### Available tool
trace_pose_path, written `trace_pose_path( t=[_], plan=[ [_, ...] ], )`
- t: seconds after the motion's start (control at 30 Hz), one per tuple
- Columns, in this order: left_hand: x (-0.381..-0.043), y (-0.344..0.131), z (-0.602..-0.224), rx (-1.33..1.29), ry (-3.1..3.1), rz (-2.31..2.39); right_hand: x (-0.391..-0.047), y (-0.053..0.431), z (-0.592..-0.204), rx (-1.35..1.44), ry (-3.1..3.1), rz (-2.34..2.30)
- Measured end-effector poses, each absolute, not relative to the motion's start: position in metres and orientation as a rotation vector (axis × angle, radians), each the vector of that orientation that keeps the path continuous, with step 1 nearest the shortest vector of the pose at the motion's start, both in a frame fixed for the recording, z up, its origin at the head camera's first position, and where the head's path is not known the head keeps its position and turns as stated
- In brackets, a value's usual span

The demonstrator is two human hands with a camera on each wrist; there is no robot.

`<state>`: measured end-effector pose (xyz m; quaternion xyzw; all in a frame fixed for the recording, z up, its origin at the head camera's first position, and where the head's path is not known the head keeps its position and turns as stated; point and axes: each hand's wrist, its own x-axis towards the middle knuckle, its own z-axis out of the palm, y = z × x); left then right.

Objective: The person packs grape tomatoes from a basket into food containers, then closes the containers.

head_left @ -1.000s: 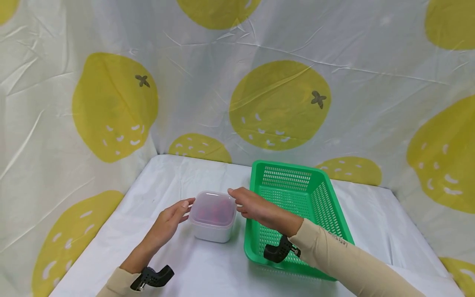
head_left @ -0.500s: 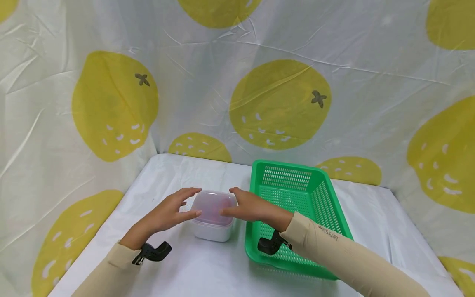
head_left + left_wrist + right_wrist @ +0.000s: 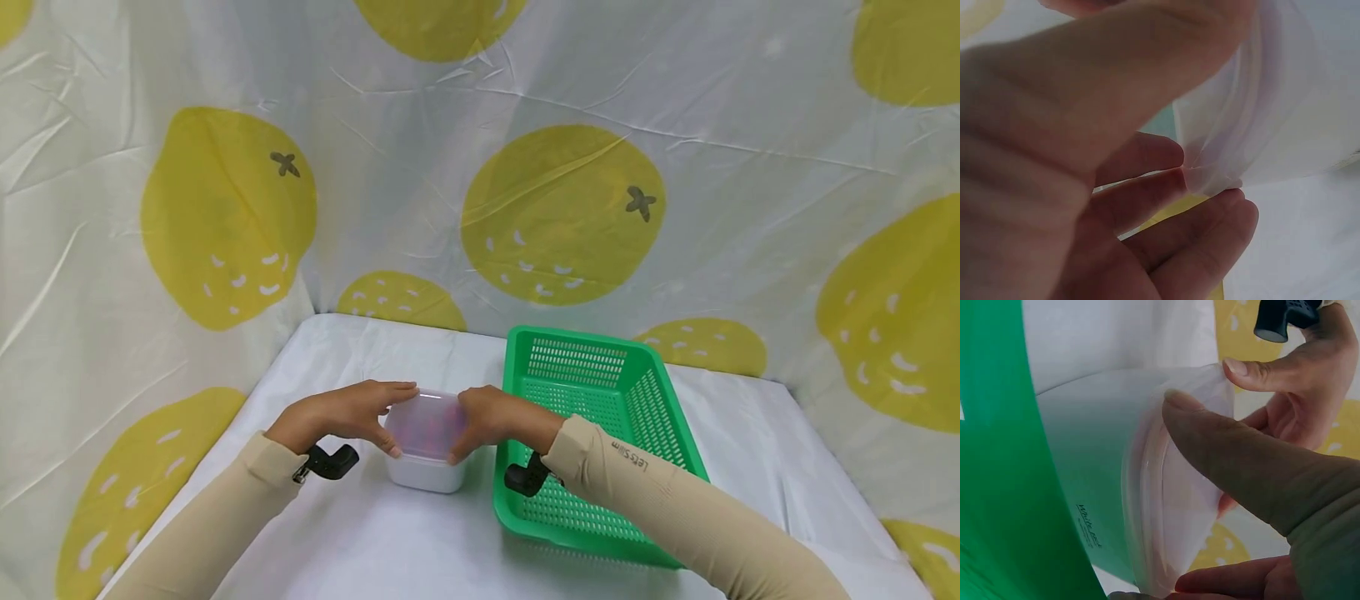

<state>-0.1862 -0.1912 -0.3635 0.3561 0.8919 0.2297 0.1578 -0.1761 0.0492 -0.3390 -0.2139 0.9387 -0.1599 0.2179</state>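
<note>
A white square food container with a translucent pinkish lid stands on the white cloth. Something reddish shows dimly through the lid. My left hand grips the lid's left side, its thumb at the near corner and fingers at the far corner. On the opposite side, my right hand grips the lid likewise, thumb near and fingers far. In the right wrist view, small dark print marks the container's wall, and the lid's rim lies under the right thumb. The lid looks seated on the container.
A green perforated plastic basket stands just right of the container, under my right forearm. White cloth covers the table. Behind hangs a pale curtain with a yellow lemon print.
Both hands came from the container's sides, rose over the lid with thumbs spread, then settled on its edges. The container and basket have stayed about where they were.
</note>
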Motion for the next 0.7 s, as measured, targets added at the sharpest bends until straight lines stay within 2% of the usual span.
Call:
trace_pose_path(
  t=[0.7],
  plan=[
    [-0.175, -0.183, -0.359, 0.923, 2.575, 0.557, -0.17, 0.05, -0.344, -0.667, 2.624, -0.385]
  ],
)
